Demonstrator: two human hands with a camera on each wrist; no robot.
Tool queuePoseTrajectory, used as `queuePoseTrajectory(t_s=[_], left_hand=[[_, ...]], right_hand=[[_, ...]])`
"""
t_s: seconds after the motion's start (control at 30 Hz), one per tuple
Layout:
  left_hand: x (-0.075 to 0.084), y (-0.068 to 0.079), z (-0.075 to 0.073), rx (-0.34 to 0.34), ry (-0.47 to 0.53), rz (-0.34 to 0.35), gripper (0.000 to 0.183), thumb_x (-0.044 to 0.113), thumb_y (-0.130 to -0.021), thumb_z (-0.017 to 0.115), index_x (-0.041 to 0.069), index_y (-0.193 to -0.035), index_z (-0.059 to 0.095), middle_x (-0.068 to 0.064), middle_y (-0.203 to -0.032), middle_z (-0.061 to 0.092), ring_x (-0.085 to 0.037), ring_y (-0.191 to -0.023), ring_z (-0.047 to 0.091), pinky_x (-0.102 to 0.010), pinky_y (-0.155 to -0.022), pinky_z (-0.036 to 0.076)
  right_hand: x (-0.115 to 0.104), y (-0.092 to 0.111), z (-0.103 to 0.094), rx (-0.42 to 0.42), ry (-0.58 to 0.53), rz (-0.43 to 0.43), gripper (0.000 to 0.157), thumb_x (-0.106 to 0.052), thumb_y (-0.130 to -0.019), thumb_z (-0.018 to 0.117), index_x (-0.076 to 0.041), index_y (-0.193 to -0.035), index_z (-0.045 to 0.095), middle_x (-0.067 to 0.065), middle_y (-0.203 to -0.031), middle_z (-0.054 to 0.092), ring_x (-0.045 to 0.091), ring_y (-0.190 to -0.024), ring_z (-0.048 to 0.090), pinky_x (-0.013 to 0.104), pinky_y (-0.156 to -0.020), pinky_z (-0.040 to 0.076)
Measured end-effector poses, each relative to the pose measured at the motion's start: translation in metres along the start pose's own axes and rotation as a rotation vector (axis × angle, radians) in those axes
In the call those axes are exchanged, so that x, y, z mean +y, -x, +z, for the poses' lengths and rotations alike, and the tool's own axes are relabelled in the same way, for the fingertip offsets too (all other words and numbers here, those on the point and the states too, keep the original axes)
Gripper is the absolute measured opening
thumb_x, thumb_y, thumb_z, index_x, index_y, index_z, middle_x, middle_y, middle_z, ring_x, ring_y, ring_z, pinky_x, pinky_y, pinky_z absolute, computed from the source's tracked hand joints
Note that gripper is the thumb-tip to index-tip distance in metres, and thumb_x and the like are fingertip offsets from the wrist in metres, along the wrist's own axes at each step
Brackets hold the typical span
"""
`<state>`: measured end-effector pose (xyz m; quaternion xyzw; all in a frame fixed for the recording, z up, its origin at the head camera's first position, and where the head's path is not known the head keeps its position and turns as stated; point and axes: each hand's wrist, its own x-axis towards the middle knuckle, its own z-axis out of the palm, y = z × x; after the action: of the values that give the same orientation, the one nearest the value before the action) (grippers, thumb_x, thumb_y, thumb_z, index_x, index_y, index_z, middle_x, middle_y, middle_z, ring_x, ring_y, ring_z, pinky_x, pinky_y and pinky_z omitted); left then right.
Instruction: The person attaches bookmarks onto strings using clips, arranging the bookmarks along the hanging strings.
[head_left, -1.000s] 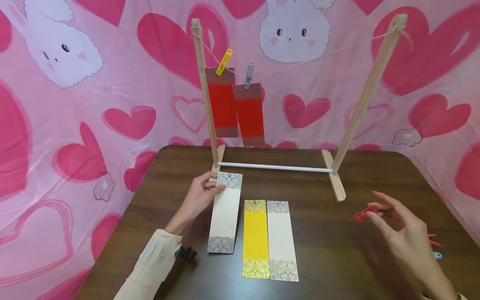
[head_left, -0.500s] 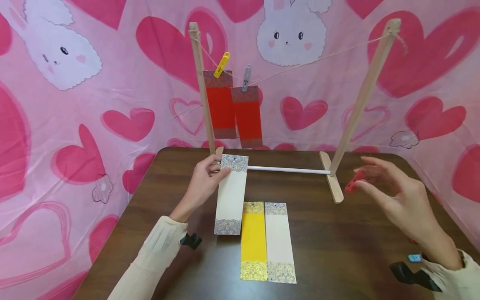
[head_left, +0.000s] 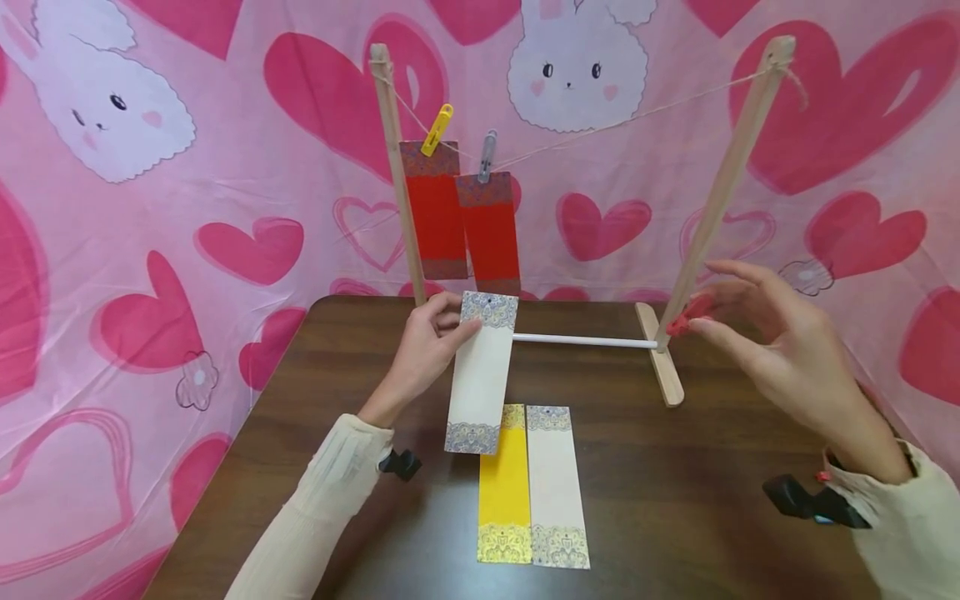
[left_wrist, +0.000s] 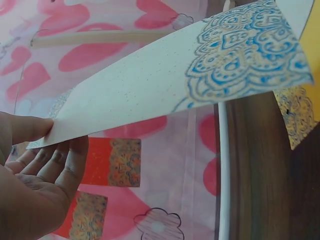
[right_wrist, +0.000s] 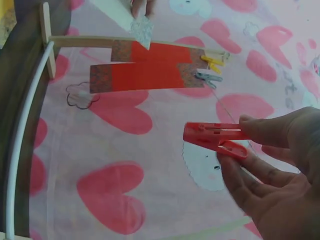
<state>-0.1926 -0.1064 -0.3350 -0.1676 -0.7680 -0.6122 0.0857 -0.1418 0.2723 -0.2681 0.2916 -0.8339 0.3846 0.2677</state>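
Note:
My left hand [head_left: 431, 342] pinches a white bookmark card [head_left: 483, 375] with blue lace-patterned ends by its upper left edge, thumb in front and fingers behind. The card is held up above the table, overlapping the top of a yellow card [head_left: 504, 492]. To the right, my right hand [head_left: 780, 358] pinches a red clothespin [right_wrist: 215, 135] by its handles between thumb and fingers. Beyond the hands, two red cards [head_left: 491, 237] hang from a string [head_left: 637, 118], one under a yellow clothespin [head_left: 437, 131], the other under a grey clothespin [head_left: 487, 156].
Another white card [head_left: 556, 492] lies beside the yellow one on the brown table [head_left: 645, 500]. The string sags between two wooden posts [head_left: 720, 196], joined low down by a white rod [head_left: 585, 340]. A pink heart-print cloth [head_left: 600, 267] hangs close behind.
My left hand has raised the white card and brought it right, over the yellow card's top. My right hand has risen and moved left with the red clothespin, towards the right post's base.

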Motion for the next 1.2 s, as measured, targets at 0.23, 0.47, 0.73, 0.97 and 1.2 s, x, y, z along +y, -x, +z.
queuePoseTrajectory(t_s=[0.23,0.47,0.73,0.97,1.2], left_hand=[[0.008,-0.016,0.009,0.002,0.011,0.052,0.024,0.007,-0.092,0.07,-0.002,-0.113,0.062,-0.017,-0.097,0.072,-0.02,-0.08,0.068,-0.027,-0.069,0.057],[0.019,-0.034,0.015,0.015,-0.002,0.117,0.021,0.01,-0.093,0.07,0.002,-0.111,0.061,-0.015,-0.093,0.073,-0.021,-0.076,0.071,-0.034,-0.063,0.059],[0.03,-0.053,0.023,0.033,-0.001,0.152,0.022,0.014,-0.095,0.069,0.004,-0.113,0.062,-0.014,-0.091,0.074,-0.023,-0.079,0.072,-0.037,-0.071,0.06],[0.039,-0.072,0.028,0.045,-0.001,0.187,0.022,0.017,-0.096,0.067,0.005,-0.114,0.063,-0.012,-0.092,0.074,-0.021,-0.079,0.071,-0.035,-0.07,0.06],[0.048,-0.092,0.03,0.092,-0.004,0.233,0.02,0.014,-0.096,0.067,0.002,-0.112,0.064,-0.013,-0.09,0.075,-0.02,-0.071,0.066,-0.033,-0.063,0.053]], right_hand=[[-0.008,-0.031,-0.001,-0.003,-0.053,-0.086,0.088,0.029,-0.068,0.072,-0.003,-0.145,0.046,0.014,-0.099,0.066,0.01,-0.089,0.066,0.012,-0.084,0.051],[-0.022,-0.072,-0.003,0.023,0.008,-0.17,0.077,0.025,-0.073,0.071,-0.007,-0.142,0.053,0.009,-0.099,0.068,0.007,-0.089,0.064,0.013,-0.085,0.05],[-0.026,-0.105,0.002,0.048,0.073,-0.218,0.053,0.015,-0.083,0.069,0.001,-0.133,0.058,0.002,-0.104,0.065,0.002,-0.093,0.062,0.011,-0.083,0.047],[-0.032,-0.135,0.015,0.121,0.092,-0.227,0.036,0.014,-0.087,0.066,0.008,-0.123,0.062,0.013,-0.1,0.062,-0.004,-0.09,0.056,0.01,-0.082,0.044],[-0.039,-0.175,0.027,0.041,0.163,-0.315,0.032,0.002,-0.093,0.065,0.005,-0.125,0.061,0.018,-0.102,0.065,0.007,-0.089,0.059,0.011,-0.091,0.045]])
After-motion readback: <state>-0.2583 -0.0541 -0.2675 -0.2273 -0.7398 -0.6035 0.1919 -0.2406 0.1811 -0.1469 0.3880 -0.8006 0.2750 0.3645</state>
